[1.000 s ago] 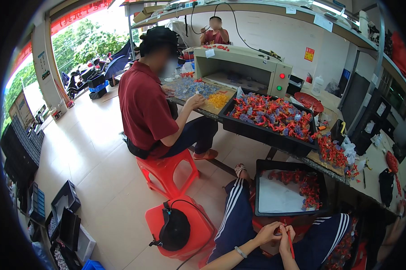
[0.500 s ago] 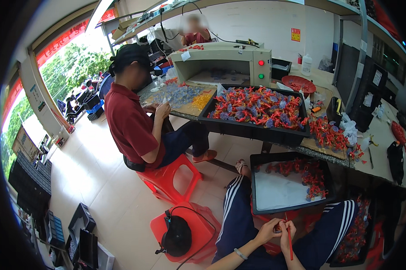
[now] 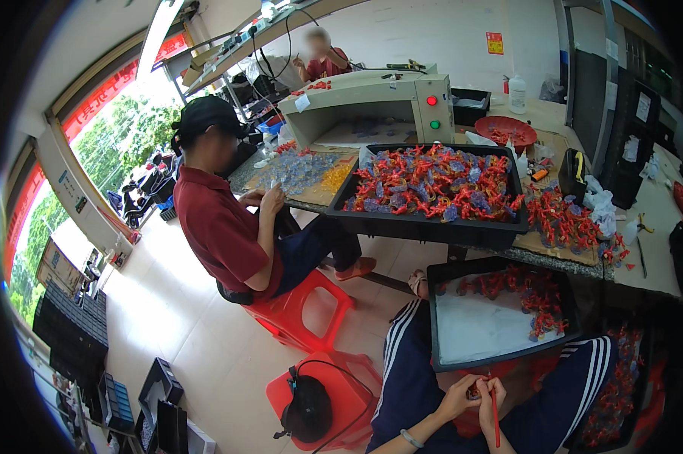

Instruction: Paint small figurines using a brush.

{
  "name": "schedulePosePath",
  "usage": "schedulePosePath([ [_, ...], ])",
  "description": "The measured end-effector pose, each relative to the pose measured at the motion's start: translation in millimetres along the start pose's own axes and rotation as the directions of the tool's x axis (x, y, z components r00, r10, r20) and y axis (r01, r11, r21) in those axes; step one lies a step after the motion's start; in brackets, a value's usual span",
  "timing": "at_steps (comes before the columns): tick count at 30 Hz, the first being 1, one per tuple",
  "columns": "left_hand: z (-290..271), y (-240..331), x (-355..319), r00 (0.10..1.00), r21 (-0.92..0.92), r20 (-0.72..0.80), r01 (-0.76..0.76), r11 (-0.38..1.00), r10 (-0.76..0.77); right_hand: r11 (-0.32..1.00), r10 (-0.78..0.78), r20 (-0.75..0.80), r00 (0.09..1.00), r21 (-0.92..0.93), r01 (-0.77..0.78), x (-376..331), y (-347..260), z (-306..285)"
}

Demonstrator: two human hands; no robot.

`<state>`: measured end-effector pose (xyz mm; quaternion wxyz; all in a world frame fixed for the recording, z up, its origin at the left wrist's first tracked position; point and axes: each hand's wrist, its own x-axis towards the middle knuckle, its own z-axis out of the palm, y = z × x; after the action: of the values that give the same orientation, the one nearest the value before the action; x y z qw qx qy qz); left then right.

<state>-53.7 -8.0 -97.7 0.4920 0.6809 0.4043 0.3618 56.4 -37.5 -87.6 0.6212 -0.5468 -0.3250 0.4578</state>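
Note:
Low in the view, above my lap, my left hand [image 3: 456, 399] is closed around a small dark figurine piece [image 3: 474, 393], mostly hidden by the fingers. My right hand [image 3: 493, 398] meets it and pinches a slim red paintbrush [image 3: 496, 427], its thin tip pointing up and away from me. The tip's contact with the piece is too small to make out. Just beyond both hands is a black tray [image 3: 434, 333] lined with a white sheet [image 3: 470, 325]. Red and blue figurines [image 3: 544, 303] stand along its far and right sides.
A large black tray [image 3: 425, 228] heaped with red and blue figurines rests on the bench, beside a loose pile [image 3: 561, 219]. Behind stands a beige machine [image 3: 357, 106]. A co-worker [image 3: 224, 219] sits at left on a red stool [image 3: 300, 306]; another stool [image 3: 334, 393] carries a black bag [image 3: 307, 408].
The whole view has shifted and tilted slightly with my head. Both hands keep their hold on the piece and the paintbrush, with little movement between them.

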Motion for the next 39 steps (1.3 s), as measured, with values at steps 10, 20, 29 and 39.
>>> schedulePosePath([
  [10, -1.0, -2.2, 5.7, 1.000, 0.035, -0.011, 0.004, 0.999, -0.003, 0.999, 0.034, 0.007, 0.999, 0.032, -0.034, 6.6, -0.2, 2.9],
  [20, -0.4, -1.4, 7.6, 1.000, 0.028, -0.003, 0.011, 1.000, -0.010, 0.998, 0.043, -0.012, 0.999, 0.055, -0.042, 8.2, 4.8, 0.3],
  [29, -0.4, 0.6, 6.1, 1.000, 0.021, -0.011, 0.010, 1.000, -0.009, 0.994, 0.061, -0.007, 0.998, 0.086, -0.061, 5.5, -1.6, 3.3],
  [39, 0.8, -3.0, 6.4, 1.000, 0.040, -0.012, 0.004, 0.999, -0.004, 0.996, 0.043, -0.024, 0.999, 0.075, -0.041, 7.2, 1.2, 1.7],
])
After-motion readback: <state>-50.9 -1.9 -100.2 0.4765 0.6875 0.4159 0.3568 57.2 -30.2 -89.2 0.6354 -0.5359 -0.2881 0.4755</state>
